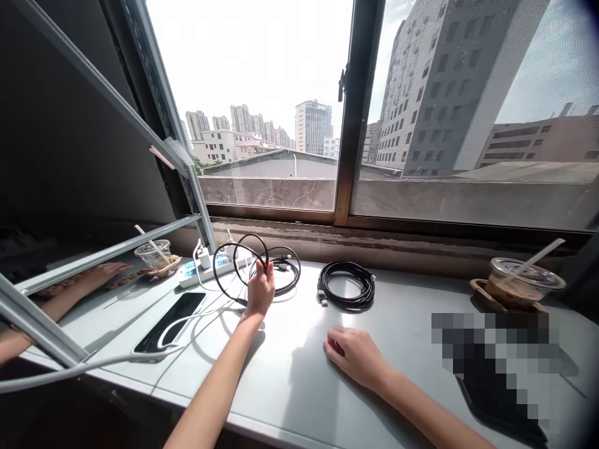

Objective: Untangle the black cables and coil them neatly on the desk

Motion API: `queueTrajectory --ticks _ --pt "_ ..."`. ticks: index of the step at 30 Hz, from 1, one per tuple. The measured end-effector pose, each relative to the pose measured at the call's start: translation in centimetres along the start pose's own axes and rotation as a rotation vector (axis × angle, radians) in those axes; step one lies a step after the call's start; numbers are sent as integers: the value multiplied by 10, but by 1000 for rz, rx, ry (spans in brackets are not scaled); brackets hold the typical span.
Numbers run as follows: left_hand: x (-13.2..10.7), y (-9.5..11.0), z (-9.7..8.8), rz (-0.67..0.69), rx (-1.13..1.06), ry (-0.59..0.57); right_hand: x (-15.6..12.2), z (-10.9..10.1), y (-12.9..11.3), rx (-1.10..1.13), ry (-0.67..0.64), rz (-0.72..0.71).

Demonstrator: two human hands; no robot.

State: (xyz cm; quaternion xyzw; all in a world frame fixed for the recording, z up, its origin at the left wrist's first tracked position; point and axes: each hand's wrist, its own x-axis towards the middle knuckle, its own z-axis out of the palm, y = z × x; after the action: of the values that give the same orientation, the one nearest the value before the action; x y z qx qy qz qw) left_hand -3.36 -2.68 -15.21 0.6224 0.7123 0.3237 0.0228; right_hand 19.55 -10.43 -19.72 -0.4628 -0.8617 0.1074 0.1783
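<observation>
My left hand (pixel 261 290) is closed around a black cable (pixel 266 257), whose open loops stand up above the table to the left of the fingers. Just behind that hand lies another black cable coil (pixel 298 274) on the tabletop, partly hidden by the hand. To its right rests a thicker coiled black cable (pixel 365 294) with its connectors showing at the sides. My right hand (pixel 355 355) lies on the table in front of this coil, not touching it. Its fingers are curled in, and nothing shows in them.
On the left are a phone (pixel 171 321) with a white cable, a white power strip (pixel 215 270) and a lidded cup (pixel 154 254). Another person's hand (pixel 105 270) is beyond the metal frame (pixel 189 181). A second cup (pixel 521 284) and a blurred dark object (pixel 491 386) stand right.
</observation>
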Motion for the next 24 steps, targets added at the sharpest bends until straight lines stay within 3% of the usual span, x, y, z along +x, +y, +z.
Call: queueTrajectory --ticks 4,8,18,24 --pt "-2 -5 -2 53 -36 78 -7 3 -13 11 -68 -45" --pt "-2 -3 0 106 -1 65 -10 2 -12 55 -91 -49" --pt "-6 -12 26 331 42 -188 2 5 -5 75 -72 57" --pt "-10 -12 41 398 14 -309 3 9 -6 67 41 155"
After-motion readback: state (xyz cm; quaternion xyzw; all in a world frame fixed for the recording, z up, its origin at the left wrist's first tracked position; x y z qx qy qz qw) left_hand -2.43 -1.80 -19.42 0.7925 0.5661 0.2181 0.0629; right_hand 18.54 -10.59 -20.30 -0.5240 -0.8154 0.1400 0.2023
